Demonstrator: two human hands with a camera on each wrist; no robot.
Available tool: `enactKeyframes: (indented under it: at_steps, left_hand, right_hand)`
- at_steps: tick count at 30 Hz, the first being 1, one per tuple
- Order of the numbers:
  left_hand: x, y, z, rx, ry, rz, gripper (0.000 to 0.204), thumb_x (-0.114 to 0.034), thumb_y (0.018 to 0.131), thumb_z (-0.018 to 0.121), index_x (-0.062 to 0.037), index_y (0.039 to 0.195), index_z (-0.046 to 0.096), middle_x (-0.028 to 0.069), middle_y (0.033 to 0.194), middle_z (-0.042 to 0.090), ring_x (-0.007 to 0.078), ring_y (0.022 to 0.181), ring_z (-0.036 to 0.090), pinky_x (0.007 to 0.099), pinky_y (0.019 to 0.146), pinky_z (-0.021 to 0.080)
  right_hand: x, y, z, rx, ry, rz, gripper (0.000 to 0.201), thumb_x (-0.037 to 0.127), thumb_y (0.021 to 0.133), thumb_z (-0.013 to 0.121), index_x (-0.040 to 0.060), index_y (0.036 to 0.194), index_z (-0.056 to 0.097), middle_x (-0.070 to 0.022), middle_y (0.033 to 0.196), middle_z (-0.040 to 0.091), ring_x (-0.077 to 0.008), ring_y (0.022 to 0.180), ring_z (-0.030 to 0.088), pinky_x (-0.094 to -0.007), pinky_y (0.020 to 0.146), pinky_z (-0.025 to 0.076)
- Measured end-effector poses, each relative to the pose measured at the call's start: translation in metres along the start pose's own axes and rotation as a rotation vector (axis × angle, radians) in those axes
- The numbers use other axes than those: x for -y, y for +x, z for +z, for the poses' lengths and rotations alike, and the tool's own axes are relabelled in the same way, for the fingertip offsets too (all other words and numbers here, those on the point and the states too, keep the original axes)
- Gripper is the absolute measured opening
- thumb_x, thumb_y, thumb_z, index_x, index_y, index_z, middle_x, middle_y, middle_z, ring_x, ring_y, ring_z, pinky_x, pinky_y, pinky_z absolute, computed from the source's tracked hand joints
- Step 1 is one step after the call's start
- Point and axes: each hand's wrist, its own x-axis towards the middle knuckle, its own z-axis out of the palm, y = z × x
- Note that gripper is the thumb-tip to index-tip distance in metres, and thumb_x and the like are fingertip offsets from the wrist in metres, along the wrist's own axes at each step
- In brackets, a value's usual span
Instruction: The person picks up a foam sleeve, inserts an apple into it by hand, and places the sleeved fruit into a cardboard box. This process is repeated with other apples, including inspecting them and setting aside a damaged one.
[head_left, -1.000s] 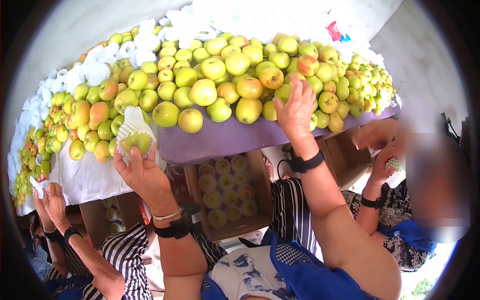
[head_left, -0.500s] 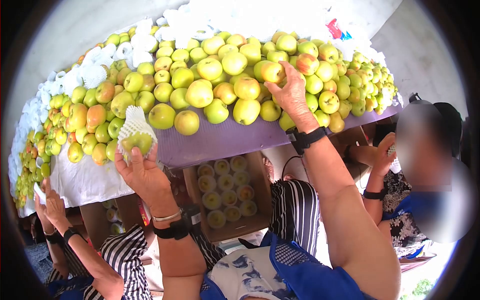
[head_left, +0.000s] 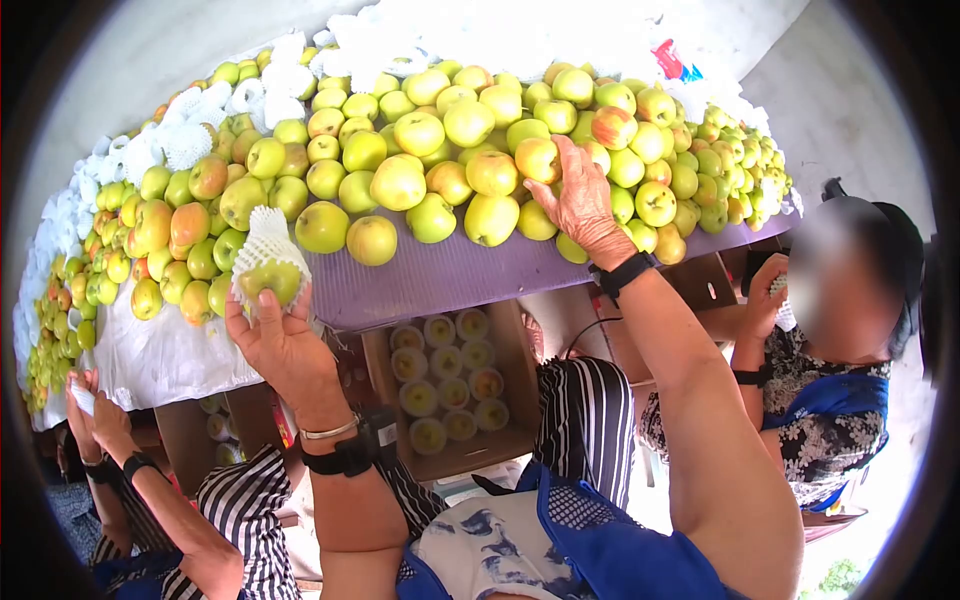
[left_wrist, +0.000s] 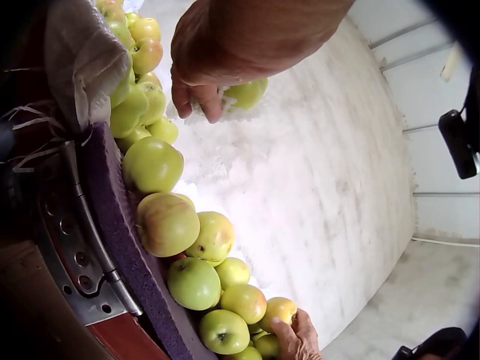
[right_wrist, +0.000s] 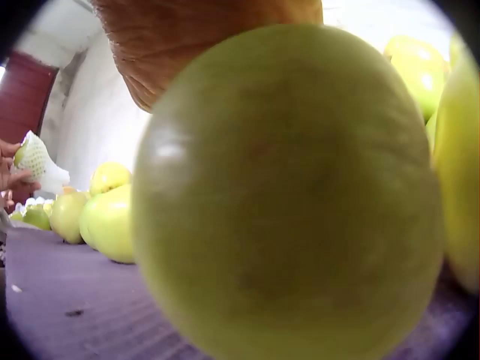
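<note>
In the head view my left hand (head_left: 285,355) holds a green apple (head_left: 272,284) from below, thumb across its front. A white foam net sleeve (head_left: 266,236) covers that apple and stands up above it in a loose point. My right hand (head_left: 585,205) reaches to the front of the apple heap. Its fingers and thumb grip a yellow-red apple (head_left: 536,158), seen also in the left wrist view, where the apple (left_wrist: 279,310) sits between thumb and fingers. A large blurred apple (right_wrist: 289,195) fills the right wrist view, below the palm.
The heap lies along a purple padded table edge (head_left: 430,275). Below it stands a cardboard box (head_left: 480,455) with several sleeved apples. White foam nets (head_left: 185,140) lie behind the heap. Other people's hands (head_left: 108,420) work at left; another person (head_left: 835,420) sits at right.
My right hand has come from hovering over the heap to the yellow-red apple and closed round it. The left hand still holds its sleeved apple. The person at right has shifted position.
</note>
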Motion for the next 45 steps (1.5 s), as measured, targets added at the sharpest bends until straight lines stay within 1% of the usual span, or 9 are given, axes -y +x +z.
enactKeyframes:
  at_steps: [5, 9, 12, 19, 25, 32, 35, 39, 45]
  left_hand:
    - [0.003, 0.002, 0.000, -0.016, -0.013, 0.000, 0.043, -0.005, 0.090, 0.048, -0.0005, 0.127, 0.028, 0.0174, 0.122, 0.047, 0.0263, 0.107, 0.054, 0.0385, 0.079, 0.055]
    - [0.002, 0.004, 0.000, -0.041, -0.023, -0.007, 0.041, -0.004, 0.089, 0.049, -0.0021, 0.126, 0.030, 0.0164, 0.122, 0.048, 0.0261, 0.106, 0.054, 0.0383, 0.078, 0.055]
    - [0.000, 0.006, -0.001, -0.045, -0.024, -0.009, 0.035, -0.006, 0.090, 0.049, -0.0037, 0.121, 0.033, 0.0148, 0.123, 0.046, 0.0281, 0.109, 0.052, 0.0447, 0.081, 0.054]
    - [-0.007, 0.008, -0.003, -0.109, -0.020, 0.010, 0.035, -0.004, 0.090, 0.048, -0.0033, 0.122, 0.033, 0.0153, 0.123, 0.045, 0.0290, 0.108, 0.052, 0.0438, 0.080, 0.054]
    - [-0.017, 0.011, -0.008, -0.145, -0.015, -0.004, 0.037, -0.005, 0.091, 0.047, -0.0025, 0.124, 0.031, 0.0155, 0.125, 0.043, 0.0286, 0.109, 0.052, 0.0426, 0.080, 0.054]
    - [-0.024, 0.016, -0.014, -0.156, -0.075, -0.003, 0.039, -0.005, 0.090, 0.048, -0.0029, 0.125, 0.031, 0.0144, 0.125, 0.044, 0.0274, 0.108, 0.053, 0.0411, 0.079, 0.055]
    - [-0.023, 0.019, -0.017, -0.154, -0.094, 0.000, 0.040, -0.005, 0.090, 0.049, -0.0030, 0.125, 0.031, 0.0142, 0.125, 0.045, 0.0269, 0.108, 0.053, 0.0408, 0.079, 0.055]
    - [-0.021, 0.018, -0.016, -0.141, -0.096, -0.015, 0.041, -0.005, 0.090, 0.049, -0.0032, 0.126, 0.031, 0.0144, 0.124, 0.045, 0.0270, 0.108, 0.053, 0.0411, 0.080, 0.054]
    - [-0.015, 0.011, -0.010, -0.125, -0.046, -0.039, 0.038, -0.005, 0.091, 0.046, -0.0039, 0.126, 0.032, 0.0136, 0.123, 0.047, 0.0268, 0.107, 0.053, 0.0419, 0.080, 0.054]
  right_hand:
    - [-0.002, 0.007, 0.001, 0.035, -0.001, -0.016, 0.068, 0.030, 0.071, 0.073, 0.0013, 0.123, 0.039, -0.0205, 0.110, 0.050, -0.0365, 0.099, 0.052, -0.0425, 0.080, 0.047]
    - [-0.006, 0.013, -0.001, -0.049, 0.048, -0.044, 0.067, 0.028, 0.072, 0.072, 0.0013, 0.124, 0.038, -0.0222, 0.108, 0.048, -0.0378, 0.096, 0.052, -0.0435, 0.080, 0.047]
    - [0.000, 0.029, -0.013, -0.166, 0.086, -0.090, 0.067, 0.026, 0.072, 0.073, 0.0007, 0.124, 0.039, -0.0218, 0.107, 0.048, -0.0365, 0.094, 0.052, -0.0418, 0.079, 0.047]
    - [0.102, 0.080, -0.012, -0.109, 0.496, -0.129, 0.064, 0.020, 0.070, 0.074, -0.0025, 0.122, 0.043, -0.0200, 0.104, 0.053, -0.0332, 0.094, 0.055, -0.0383, 0.084, 0.046]
    - [0.193, 0.119, 0.025, 0.311, 0.366, -0.227, 0.053, 0.024, 0.072, 0.069, 0.0036, 0.115, 0.047, -0.0203, 0.105, 0.053, -0.0369, 0.092, 0.057, -0.0433, 0.078, 0.048]
    - [0.223, 0.145, 0.080, 0.647, 0.098, -0.395, 0.048, 0.020, 0.074, 0.066, 0.0093, 0.118, 0.049, -0.0179, 0.108, 0.052, -0.0333, 0.097, 0.057, -0.0404, 0.081, 0.048]
    - [0.222, 0.153, 0.088, 0.638, 0.056, -0.420, 0.037, 0.016, 0.072, 0.065, 0.0079, 0.106, 0.056, -0.0142, 0.103, 0.056, -0.0300, 0.096, 0.057, -0.0379, 0.079, 0.048]
    - [0.210, 0.152, 0.101, 0.589, 0.133, -0.477, 0.040, 0.021, 0.073, 0.065, 0.0089, 0.110, 0.054, -0.0126, 0.101, 0.057, -0.0295, 0.097, 0.056, -0.0388, 0.081, 0.047]
    - [0.201, 0.137, 0.098, 0.327, 0.172, -0.558, 0.044, 0.028, 0.073, 0.067, 0.0112, 0.111, 0.054, -0.0120, 0.104, 0.056, -0.0299, 0.103, 0.051, -0.0456, 0.086, 0.040]
